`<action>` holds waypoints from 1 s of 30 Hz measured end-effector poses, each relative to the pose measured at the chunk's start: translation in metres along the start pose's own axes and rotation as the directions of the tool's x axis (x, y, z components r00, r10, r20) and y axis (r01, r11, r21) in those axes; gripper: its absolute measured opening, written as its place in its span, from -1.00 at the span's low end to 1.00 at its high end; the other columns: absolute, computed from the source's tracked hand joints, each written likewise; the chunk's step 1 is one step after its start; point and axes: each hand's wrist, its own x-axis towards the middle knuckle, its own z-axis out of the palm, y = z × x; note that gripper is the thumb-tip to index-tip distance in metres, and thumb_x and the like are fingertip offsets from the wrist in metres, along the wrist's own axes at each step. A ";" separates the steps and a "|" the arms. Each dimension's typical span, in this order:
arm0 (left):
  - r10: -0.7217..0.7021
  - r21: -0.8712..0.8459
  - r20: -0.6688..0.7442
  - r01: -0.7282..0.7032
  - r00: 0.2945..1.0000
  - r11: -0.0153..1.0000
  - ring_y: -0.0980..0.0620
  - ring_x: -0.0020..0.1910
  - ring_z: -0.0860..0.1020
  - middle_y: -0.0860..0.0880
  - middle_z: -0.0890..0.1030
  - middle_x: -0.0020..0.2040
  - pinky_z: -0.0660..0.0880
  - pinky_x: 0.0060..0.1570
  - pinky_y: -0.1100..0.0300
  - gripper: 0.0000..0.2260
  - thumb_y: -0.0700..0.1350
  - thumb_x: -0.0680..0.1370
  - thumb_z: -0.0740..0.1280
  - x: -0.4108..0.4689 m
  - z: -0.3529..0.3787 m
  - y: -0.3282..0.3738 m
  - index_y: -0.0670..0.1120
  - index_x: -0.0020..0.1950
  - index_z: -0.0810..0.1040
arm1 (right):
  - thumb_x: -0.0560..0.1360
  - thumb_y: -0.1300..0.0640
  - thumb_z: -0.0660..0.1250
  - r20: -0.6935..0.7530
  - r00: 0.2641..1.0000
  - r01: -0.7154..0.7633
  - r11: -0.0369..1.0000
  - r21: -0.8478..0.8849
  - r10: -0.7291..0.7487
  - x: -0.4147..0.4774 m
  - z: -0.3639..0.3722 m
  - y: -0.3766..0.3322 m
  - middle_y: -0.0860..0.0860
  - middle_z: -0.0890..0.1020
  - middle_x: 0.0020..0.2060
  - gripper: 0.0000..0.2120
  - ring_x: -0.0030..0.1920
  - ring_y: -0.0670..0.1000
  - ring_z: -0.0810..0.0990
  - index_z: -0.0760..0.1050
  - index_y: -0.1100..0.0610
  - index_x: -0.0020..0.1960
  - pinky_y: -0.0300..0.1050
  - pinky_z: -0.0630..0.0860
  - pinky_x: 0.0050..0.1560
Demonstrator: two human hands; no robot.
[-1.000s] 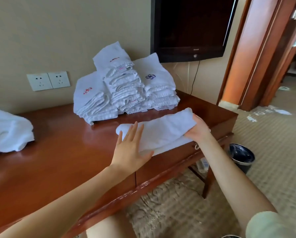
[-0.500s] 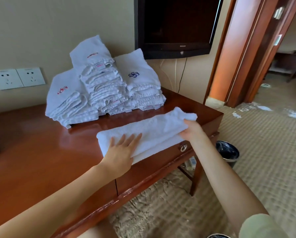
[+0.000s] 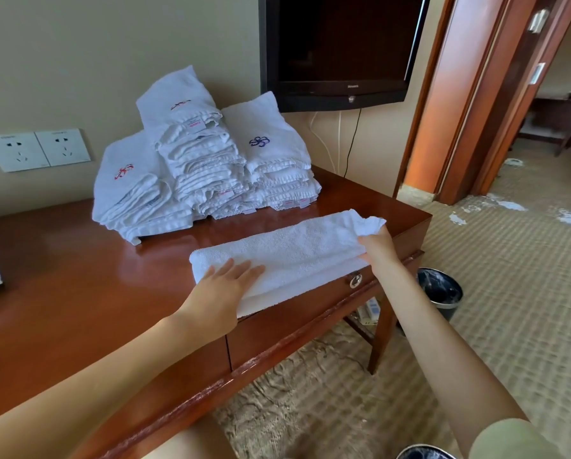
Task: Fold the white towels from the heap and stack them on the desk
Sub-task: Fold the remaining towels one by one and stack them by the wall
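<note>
Head view: long white terry towel strip (image 3: 287,253) lies along front edge of glossy red-brown wooden desk (image 3: 79,293). Left hand (image 3: 221,289), raised moments ago, now flat on left end; right hand (image 3: 377,246) pinches lifted right end. Cross-fold looks ready.

beige wall (image 3: 79,61) | black TV (image 3: 340,44) | patterned carpet (image 3: 516,309) | wooden doorframe (image 3: 469,111)

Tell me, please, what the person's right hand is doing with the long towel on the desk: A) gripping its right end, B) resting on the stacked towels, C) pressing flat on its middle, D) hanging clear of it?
A: the right hand grips the bunched right end of the towel, while the left hand lies flat on its left end.
</note>
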 end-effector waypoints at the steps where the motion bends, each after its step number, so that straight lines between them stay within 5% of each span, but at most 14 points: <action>1: 0.019 0.012 0.018 -0.019 1.000 1.000 -0.08 0.56 -0.18 0.01 -0.14 0.59 -0.14 0.50 -0.03 -0.19 -0.39 0.48 0.12 -0.001 0.001 -0.002 0.09 0.57 -0.21 | 0.45 0.14 0.32 -0.007 0.998 0.061 0.985 -0.161 -0.063 0.002 0.000 0.003 -0.11 0.41 -0.10 -0.64 -0.17 -0.02 0.46 0.34 -0.02 0.21 -0.03 0.49 -0.06; 3: 0.071 0.030 0.100 -0.074 0.992 0.997 -0.07 0.54 -0.28 0.02 -0.28 0.57 -0.21 0.50 -0.04 -0.20 -0.30 0.53 0.12 -0.003 0.001 -0.008 0.13 0.54 -0.32 | 0.49 0.22 0.30 -0.037 0.984 0.109 0.757 -0.644 -0.173 0.000 0.000 0.007 0.02 0.44 0.24 -0.21 0.23 0.12 0.45 -0.06 -0.05 0.56 0.08 0.38 0.27; 5: 0.110 0.017 0.190 -0.115 0.976 0.993 -0.03 0.50 -0.38 0.05 -0.39 0.52 -0.25 0.50 -0.05 -0.20 -0.13 0.55 0.16 -0.004 -0.001 -0.018 0.18 0.50 -0.40 | 0.51 0.27 0.30 -0.013 0.929 0.172 0.462 -0.870 -0.370 -0.005 0.003 0.009 0.10 0.10 0.55 -0.12 0.55 0.12 0.02 -0.23 0.00 0.58 0.13 0.02 0.49; 7: 0.157 0.017 0.196 -0.164 0.968 0.986 0.01 0.48 -0.42 0.09 -0.44 0.49 -0.28 0.50 -0.03 -0.16 0.08 0.54 0.23 -0.005 0.000 -0.027 0.22 0.48 -0.43 | 0.54 0.22 0.29 0.197 0.873 0.371 0.347 -0.861 -0.445 -0.016 0.007 0.005 0.07 -0.02 0.57 -0.20 0.56 0.07 -0.14 -0.14 0.00 0.59 0.13 -0.13 0.53; 9: 0.200 0.044 0.122 -0.207 0.972 0.977 0.04 0.49 -0.38 0.11 -0.41 0.50 -0.28 0.49 0.05 -0.13 0.22 0.52 0.25 -0.007 0.004 -0.032 0.22 0.49 -0.41 | 0.56 -0.01 0.29 0.503 0.821 0.565 0.503 -0.654 -0.269 -0.032 0.016 -0.002 0.02 -0.02 0.58 -0.29 0.56 0.01 -0.15 -0.03 -0.05 0.58 0.11 -0.15 0.54; 11: 0.229 0.029 0.031 -0.230 0.973 0.973 0.10 0.51 -0.31 0.17 -0.31 0.53 -0.25 0.46 0.18 -0.19 0.27 0.54 0.21 -0.011 0.010 -0.037 0.23 0.50 -0.35 | 0.47 -0.27 0.31 0.730 0.680 0.600 0.619 -0.506 -0.062 -0.051 0.031 -0.003 -0.06 -0.10 0.57 -0.16 0.54 -0.06 -0.26 -0.08 -0.15 0.57 0.11 -0.24 0.53; 15: 0.281 -0.112 -0.059 -0.287 0.958 0.952 0.29 0.51 -0.17 0.30 -0.11 0.53 -0.04 0.44 0.33 -0.39 0.33 0.55 0.07 -0.020 0.005 -0.053 0.28 0.53 -0.12 | 0.35 -0.43 0.31 0.848 0.525 0.831 0.259 -0.493 -0.072 -0.076 0.066 0.008 -0.14 -0.21 0.55 0.01 0.52 -0.10 -0.32 -0.21 -0.19 0.55 0.03 -0.32 0.50; 17: 0.293 -0.085 -0.064 -0.297 0.954 0.951 0.30 0.51 -0.08 0.30 -0.03 0.53 0.05 0.42 0.36 -0.43 0.32 0.55 -0.03 -0.024 0.003 -0.064 0.25 0.54 -0.03 | 0.34 -0.46 0.29 0.862 0.495 0.862 0.189 -0.471 -0.111 -0.083 0.082 0.012 -0.13 -0.21 0.55 0.01 0.53 -0.09 -0.29 -0.20 -0.17 0.56 0.04 -0.29 0.51; 21: 0.226 0.014 -0.051 -0.225 0.973 0.974 0.07 0.45 0.33 0.11 0.34 0.48 0.37 0.32 0.13 -0.47 0.17 0.56 -0.09 -0.024 -0.003 -0.076 0.14 0.53 0.18 | 0.38 -0.46 0.24 0.871 0.477 0.873 0.177 -0.455 -0.116 -0.099 0.107 0.010 -0.11 -0.13 0.57 -0.05 0.55 -0.03 -0.21 -0.15 -0.15 0.57 0.09 -0.21 0.53; 24: 0.184 -0.051 -0.064 -0.187 0.981 0.981 0.01 0.02 0.58 0.09 0.62 0.10 0.43 0.01 0.15 -0.66 0.00 0.63 0.14 -0.025 -0.023 -0.083 0.13 0.42 0.37 | 0.44 -0.36 0.27 0.877 0.458 0.883 0.188 -0.430 -0.147 -0.115 0.128 0.005 -0.05 0.04 0.57 -0.13 0.56 0.04 -0.04 -0.06 -0.10 0.58 0.06 -0.04 0.53; 27: 0.147 -0.072 -0.082 -0.153 0.986 0.986 0.03 0.03 0.55 0.09 0.60 0.07 0.42 0.00 0.16 -0.69 -0.03 0.64 0.15 -0.029 -0.051 -0.088 0.13 0.38 0.41 | 0.56 -0.08 0.29 0.808 0.520 0.821 0.421 -0.385 -0.276 -0.124 0.147 -0.005 0.00 0.48 0.35 -0.46 0.36 0.09 0.42 0.24 -0.11 0.50 0.01 0.39 0.28; 30: 0.032 -0.301 -0.172 -0.083 0.985 0.950 0.13 0.19 0.49 0.25 0.52 0.17 0.34 0.05 0.40 -0.69 0.07 0.64 0.16 -0.033 -0.071 -0.097 0.19 0.38 0.42 | 0.55 0.01 0.25 0.757 0.601 0.660 0.693 -0.289 -0.257 -0.116 0.152 -0.027 -0.06 0.58 0.25 -0.56 0.24 -0.02 0.53 0.37 -0.15 0.42 -0.03 0.47 0.24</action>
